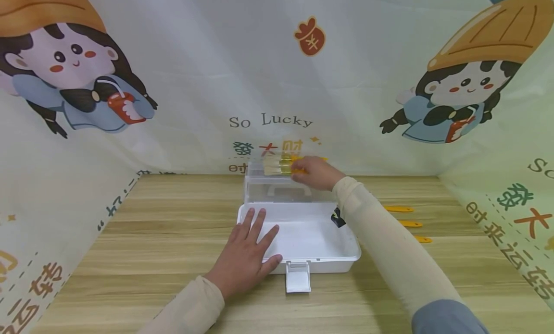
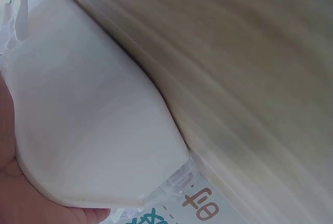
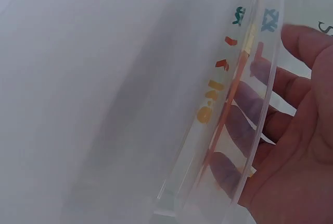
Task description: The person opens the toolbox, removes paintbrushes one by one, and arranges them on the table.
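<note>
A white plastic box (image 1: 318,233) stands open on the table, its clear lid (image 1: 255,190) raised at the back. My left hand (image 1: 248,254) lies with fingers spread over the box's left front corner; its wrist view shows the box's white side (image 2: 93,104) close up. At the lid's upper edge, my right hand (image 1: 318,173) grips paintbrushes (image 1: 272,166) with pale bristles, metal bands and orange handles, bristles pointing left. In the right wrist view, its fingers (image 3: 242,130) and an orange handle (image 3: 229,104) show through clear plastic. Whether the brushes touch the lid, I cannot tell.
Three orange handles (image 1: 411,224) lie on the wooden table (image 1: 182,228) at the right, partly hidden by the right forearm. A black item (image 1: 337,217) sits at the box's right end. The front latch (image 1: 298,278) hangs down. Printed cloth (image 1: 195,84) walls the table at back and sides.
</note>
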The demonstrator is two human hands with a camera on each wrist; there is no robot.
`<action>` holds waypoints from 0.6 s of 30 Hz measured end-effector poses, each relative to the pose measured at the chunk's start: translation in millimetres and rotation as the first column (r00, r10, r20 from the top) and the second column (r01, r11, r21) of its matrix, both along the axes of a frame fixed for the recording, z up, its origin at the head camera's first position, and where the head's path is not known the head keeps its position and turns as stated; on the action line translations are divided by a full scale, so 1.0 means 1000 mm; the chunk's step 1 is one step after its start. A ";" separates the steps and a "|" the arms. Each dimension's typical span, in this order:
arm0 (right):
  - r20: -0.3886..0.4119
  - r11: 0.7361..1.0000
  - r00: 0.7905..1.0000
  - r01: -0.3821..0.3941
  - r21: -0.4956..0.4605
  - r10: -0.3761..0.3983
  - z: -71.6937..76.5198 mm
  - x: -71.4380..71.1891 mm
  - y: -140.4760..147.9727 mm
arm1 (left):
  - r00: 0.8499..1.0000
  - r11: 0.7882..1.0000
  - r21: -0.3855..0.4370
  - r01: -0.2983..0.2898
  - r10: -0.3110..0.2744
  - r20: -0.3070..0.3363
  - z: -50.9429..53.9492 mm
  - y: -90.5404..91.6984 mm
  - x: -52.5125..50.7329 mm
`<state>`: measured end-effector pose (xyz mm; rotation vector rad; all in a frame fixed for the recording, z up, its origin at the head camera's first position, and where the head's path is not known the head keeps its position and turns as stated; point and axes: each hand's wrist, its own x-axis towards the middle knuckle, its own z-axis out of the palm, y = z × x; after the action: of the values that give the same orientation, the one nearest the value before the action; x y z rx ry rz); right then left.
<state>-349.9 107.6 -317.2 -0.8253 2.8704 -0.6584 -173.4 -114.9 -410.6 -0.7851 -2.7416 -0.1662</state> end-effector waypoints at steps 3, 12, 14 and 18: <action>-0.001 0.998 1.000 -0.011 0.057 0.011 0.000 0.000 0.000 | 1.000 1.000 -0.003 -0.003 0.003 0.014 0.001 0.000 0.000; -0.029 0.986 0.999 -0.032 0.164 0.037 0.001 0.001 0.001 | 1.000 1.000 0.000 -0.003 0.003 0.020 0.001 0.000 0.001; -0.035 0.985 0.999 -0.031 0.172 0.037 0.001 0.001 0.000 | 1.000 1.000 -0.003 -0.006 0.006 0.019 0.001 0.000 0.001; -0.042 0.983 0.999 -0.021 0.184 0.029 0.000 0.000 -0.001 | 1.000 1.000 -0.008 -0.009 0.009 0.014 0.001 0.000 0.000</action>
<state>-349.5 106.8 -317.0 -0.8567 2.8991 -0.3687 -173.1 -114.4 -409.7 -0.7761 -2.7608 -0.1597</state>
